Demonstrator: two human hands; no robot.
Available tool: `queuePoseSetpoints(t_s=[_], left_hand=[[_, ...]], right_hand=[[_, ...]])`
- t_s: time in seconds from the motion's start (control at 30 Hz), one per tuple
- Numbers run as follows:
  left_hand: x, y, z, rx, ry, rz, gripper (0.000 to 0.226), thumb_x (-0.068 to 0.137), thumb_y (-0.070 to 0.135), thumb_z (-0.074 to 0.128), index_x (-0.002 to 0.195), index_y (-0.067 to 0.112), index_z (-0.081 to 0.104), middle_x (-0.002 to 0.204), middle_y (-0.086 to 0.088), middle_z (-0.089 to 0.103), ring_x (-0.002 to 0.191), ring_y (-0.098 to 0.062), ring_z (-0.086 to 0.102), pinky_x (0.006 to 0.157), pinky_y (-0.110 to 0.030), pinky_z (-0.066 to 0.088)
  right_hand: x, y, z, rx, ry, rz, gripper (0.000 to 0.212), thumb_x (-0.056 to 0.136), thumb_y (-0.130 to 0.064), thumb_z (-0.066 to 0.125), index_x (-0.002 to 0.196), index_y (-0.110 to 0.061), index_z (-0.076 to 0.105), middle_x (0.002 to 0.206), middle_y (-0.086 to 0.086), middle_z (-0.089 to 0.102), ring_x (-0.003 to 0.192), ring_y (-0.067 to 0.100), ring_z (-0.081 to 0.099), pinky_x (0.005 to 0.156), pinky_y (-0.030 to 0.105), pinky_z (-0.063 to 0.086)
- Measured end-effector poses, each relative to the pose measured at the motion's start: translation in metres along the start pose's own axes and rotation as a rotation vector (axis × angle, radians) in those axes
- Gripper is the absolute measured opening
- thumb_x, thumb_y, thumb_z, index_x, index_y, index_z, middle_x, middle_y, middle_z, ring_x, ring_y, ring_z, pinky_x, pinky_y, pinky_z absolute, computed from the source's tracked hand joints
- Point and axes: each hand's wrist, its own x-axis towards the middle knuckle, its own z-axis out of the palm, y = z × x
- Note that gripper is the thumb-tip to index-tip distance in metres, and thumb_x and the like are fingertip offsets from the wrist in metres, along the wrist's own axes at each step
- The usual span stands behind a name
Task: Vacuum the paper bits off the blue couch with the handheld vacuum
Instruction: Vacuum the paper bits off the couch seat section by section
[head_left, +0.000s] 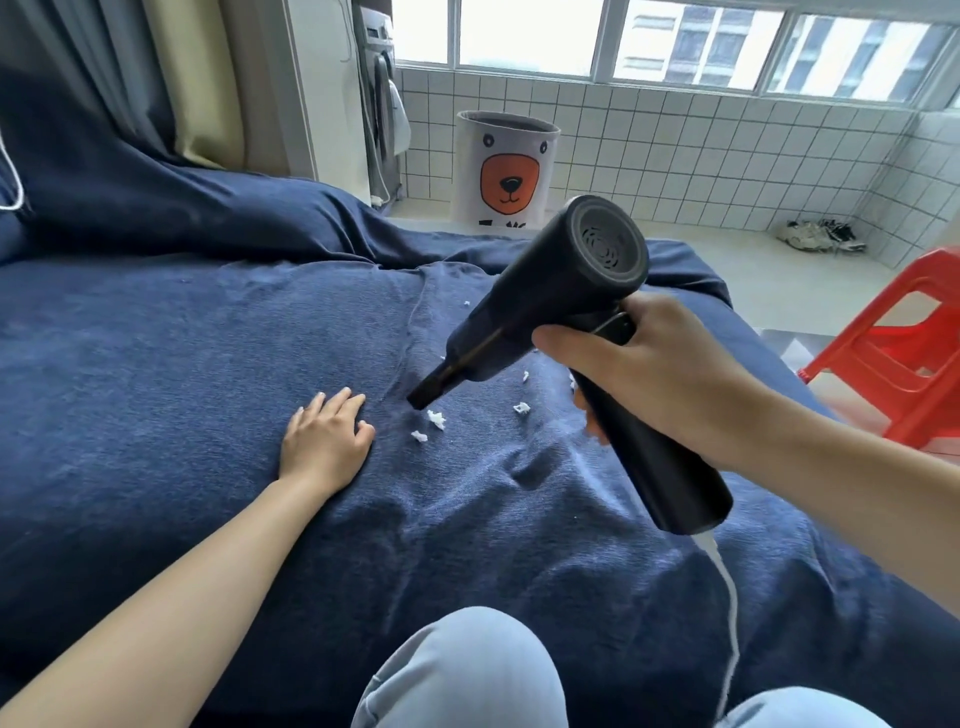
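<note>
Black handheld vacuum (545, 291) gripped by right hand (649, 384), nozzle near paper bits (435, 418) (left hand (324, 441) flat on couch (156, 389)).

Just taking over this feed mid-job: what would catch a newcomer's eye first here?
The black handheld vacuum fills the centre, gripped by the right hand, its nozzle aimed down at white paper bits on the blue couch. The left hand rests flat on the fabric beside them. Behind, a bear-face basket stands by the tiled wall.

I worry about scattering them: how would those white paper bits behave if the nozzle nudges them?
The paper bits look tiny and crumpled, so probably very light and easily flicked. They lie loose on the couch cover, so likely nothing holds them.
</note>
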Motion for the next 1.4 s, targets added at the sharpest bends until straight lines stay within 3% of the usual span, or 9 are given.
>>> queuePoseSetpoints(t_s=[0.37, 0.57, 0.83, 1.0, 1.2, 1.4], left_hand=[[-0.007, 0.024, 0.001, 0.062, -0.074, -0.081, 0.064, 0.095, 0.055, 0.034, 0.151, 0.024, 0.028, 0.161, 0.001, 0.017, 0.148, -0.027, 0.010, 0.119, -0.045, 0.005], [-0.007, 0.026, 0.002, 0.070, -0.073, -0.090, 0.063, 0.095, 0.053, 0.034, 0.151, 0.023, 0.028, 0.161, -0.001, 0.017, 0.148, -0.028, 0.010, 0.119, -0.046, 0.006], [-0.006, 0.030, 0.001, 0.037, -0.077, -0.076, 0.060, 0.096, 0.051, 0.035, 0.150, 0.027, 0.029, 0.161, 0.007, 0.017, 0.148, -0.031, 0.008, 0.118, -0.053, 0.005], [0.001, 0.038, 0.001, 0.020, -0.144, -0.003, 0.056, 0.097, 0.055, 0.029, 0.150, 0.035, 0.026, 0.161, 0.012, 0.013, 0.148, -0.033, 0.002, 0.114, -0.063, 0.001], [0.017, 0.048, 0.006, -0.001, -0.161, 0.016, 0.059, 0.097, 0.058, 0.027, 0.151, 0.035, 0.023, 0.161, 0.010, 0.010, 0.148, -0.034, -0.003, 0.115, -0.061, -0.003], [0.035, 0.056, 0.012, -0.001, -0.156, 0.025, 0.059, 0.097, 0.058, 0.027, 0.151, 0.035, 0.023, 0.161, 0.011, 0.009, 0.148, -0.034, -0.005, 0.114, -0.063, -0.003]], right_hand=[[-0.035, 0.008, -0.021, 0.003, -0.031, 0.018, 0.028, 0.084, -0.034, 0.073, 0.081, -0.007, 0.063, 0.057, 0.008, 0.065, 0.047, 0.025, 0.063, 0.052, 0.037, 0.057], [-0.036, 0.018, -0.024, -0.064, 0.022, -0.009, 0.027, 0.086, -0.030, 0.075, 0.066, -0.017, 0.061, 0.053, 0.006, 0.064, 0.042, 0.019, 0.062, 0.046, 0.024, 0.050], [-0.031, 0.030, -0.020, -0.053, 0.050, 0.021, 0.027, 0.084, -0.034, 0.074, 0.071, -0.013, 0.062, 0.056, 0.009, 0.066, 0.044, 0.025, 0.064, 0.049, 0.035, 0.057], [-0.010, 0.040, -0.014, -0.038, 0.095, 0.039, 0.024, 0.085, -0.036, 0.074, 0.072, -0.019, 0.064, 0.057, 0.007, 0.067, 0.044, 0.023, 0.065, 0.049, 0.031, 0.053], [0.015, 0.046, -0.008, -0.033, 0.134, 0.032, 0.026, 0.088, -0.032, 0.074, 0.070, -0.020, 0.061, 0.057, 0.007, 0.067, 0.040, 0.018, 0.062, 0.044, 0.026, 0.051], [0.037, 0.049, -0.005, -0.166, 0.191, -0.039, 0.025, 0.088, -0.036, 0.074, 0.071, -0.023, 0.060, 0.058, 0.004, 0.069, 0.043, 0.017, 0.067, 0.049, 0.023, 0.054]])
